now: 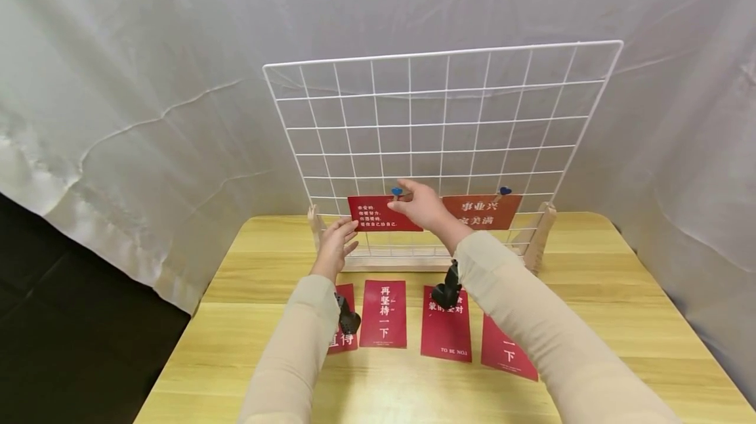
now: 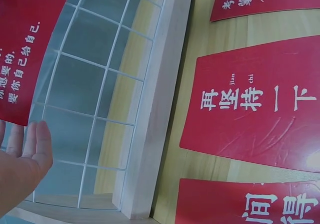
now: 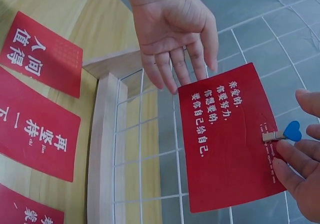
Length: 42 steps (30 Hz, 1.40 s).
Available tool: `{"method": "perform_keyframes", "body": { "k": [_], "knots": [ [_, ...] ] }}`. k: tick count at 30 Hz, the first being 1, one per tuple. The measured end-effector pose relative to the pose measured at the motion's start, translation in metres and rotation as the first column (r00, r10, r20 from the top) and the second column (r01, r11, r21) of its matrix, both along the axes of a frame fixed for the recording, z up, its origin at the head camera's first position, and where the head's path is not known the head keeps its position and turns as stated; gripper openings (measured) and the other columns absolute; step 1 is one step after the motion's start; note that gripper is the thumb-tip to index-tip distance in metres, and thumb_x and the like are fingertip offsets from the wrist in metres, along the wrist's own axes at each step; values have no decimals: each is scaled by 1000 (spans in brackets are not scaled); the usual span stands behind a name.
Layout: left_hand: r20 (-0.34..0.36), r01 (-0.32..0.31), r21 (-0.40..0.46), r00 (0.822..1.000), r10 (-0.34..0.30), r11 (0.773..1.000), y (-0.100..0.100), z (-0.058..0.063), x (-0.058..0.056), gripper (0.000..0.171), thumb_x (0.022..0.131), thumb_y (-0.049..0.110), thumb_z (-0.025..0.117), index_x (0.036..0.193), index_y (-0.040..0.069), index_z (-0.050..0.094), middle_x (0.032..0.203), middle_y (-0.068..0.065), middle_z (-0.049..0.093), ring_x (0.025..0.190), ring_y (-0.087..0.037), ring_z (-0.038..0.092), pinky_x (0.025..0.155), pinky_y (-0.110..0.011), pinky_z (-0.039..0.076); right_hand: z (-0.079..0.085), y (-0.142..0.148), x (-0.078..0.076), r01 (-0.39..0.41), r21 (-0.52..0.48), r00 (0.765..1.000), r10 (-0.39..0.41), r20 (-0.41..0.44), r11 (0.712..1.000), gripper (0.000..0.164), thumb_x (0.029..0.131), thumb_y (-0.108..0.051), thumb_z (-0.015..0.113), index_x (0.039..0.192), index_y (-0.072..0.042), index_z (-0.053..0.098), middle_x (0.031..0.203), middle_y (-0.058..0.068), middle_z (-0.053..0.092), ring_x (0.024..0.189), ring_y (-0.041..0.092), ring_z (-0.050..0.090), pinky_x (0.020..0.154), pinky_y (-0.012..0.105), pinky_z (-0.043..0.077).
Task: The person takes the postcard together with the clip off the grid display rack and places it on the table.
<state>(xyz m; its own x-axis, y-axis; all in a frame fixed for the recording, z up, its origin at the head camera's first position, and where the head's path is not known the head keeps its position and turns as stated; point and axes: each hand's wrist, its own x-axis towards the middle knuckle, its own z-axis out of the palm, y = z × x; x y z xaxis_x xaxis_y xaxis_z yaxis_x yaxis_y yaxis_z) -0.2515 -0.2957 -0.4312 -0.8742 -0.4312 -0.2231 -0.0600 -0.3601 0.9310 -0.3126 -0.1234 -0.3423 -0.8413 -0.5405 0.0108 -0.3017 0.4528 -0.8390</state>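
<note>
A red card (image 1: 378, 215) with white writing hangs against the white wire grid (image 1: 428, 123). A small wooden clip with a blue heart (image 3: 292, 131) sits on the card's edge. My right hand (image 1: 424, 206) is at this clip, its thumb and fingers spread on either side of the heart; some fingers are close to or touching the card. At the card's other end is my left hand (image 1: 334, 248), fingers loosely extended, fingertips at its lower corner. Further right on the grid, a second, orange-red card (image 1: 509, 212) hangs under a dark blue heart clip (image 1: 504, 191).
Several red cards lie on the wooden table (image 1: 236, 319) in front of the grid, among them one (image 1: 382, 325) with a vertical line of writing. Wooden feet (image 1: 539, 240) hold the grid upright. Pale cloth (image 1: 147, 50) hangs behind and at the sides.
</note>
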Motion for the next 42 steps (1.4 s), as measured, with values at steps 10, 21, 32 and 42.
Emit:
{"method": "perform_keyframes", "body": {
  "k": [10, 21, 32, 42],
  "knots": [
    [-32, -52, -25, 998, 51, 998, 6, -9, -1, 34, 82, 6, 56, 115, -1, 49, 110, -12, 49, 101, -25, 47, 87, -39, 39, -2, -7, -3, 43, 20, 999, -42, -33, 999, 50, 86, -19, 54, 132, -12, 36, 114, 11, 50, 97, 23, 49, 77, 32, 45],
    [-167, -156, 30, 973, 159, 987, 10, -19, -7, 11, 79, -5, 55, 86, 4, 55, 80, -1, 55, 70, -9, 55, 77, -32, 46, -4, -13, -8, 144, 15, 973, -139, -183, 989, 32, 85, -12, 53, 117, -6, 55, 98, 7, 62, 74, 17, 53, 47, 21, 34],
    [-197, -149, -5, 970, 145, 989, 7, -20, -3, 27, 81, -5, 52, 108, -2, 53, 84, -6, 55, 70, -11, 55, 63, -21, 49, -3, -19, -6, 181, 96, 943, -145, -298, 979, 20, 86, -9, 52, 102, -6, 63, 88, 7, 63, 77, 19, 54, 59, 23, 45],
    [-202, -164, -73, 968, 146, 984, 3, -18, -5, 31, 80, -6, 53, 111, -2, 54, 85, -4, 57, 70, -11, 56, 61, -20, 49, -7, -19, -6, 234, 91, 934, -197, -297, 968, 17, 86, -9, 52, 96, -7, 64, 85, 5, 63, 74, 19, 53, 53, 24, 44]
  ]
}}
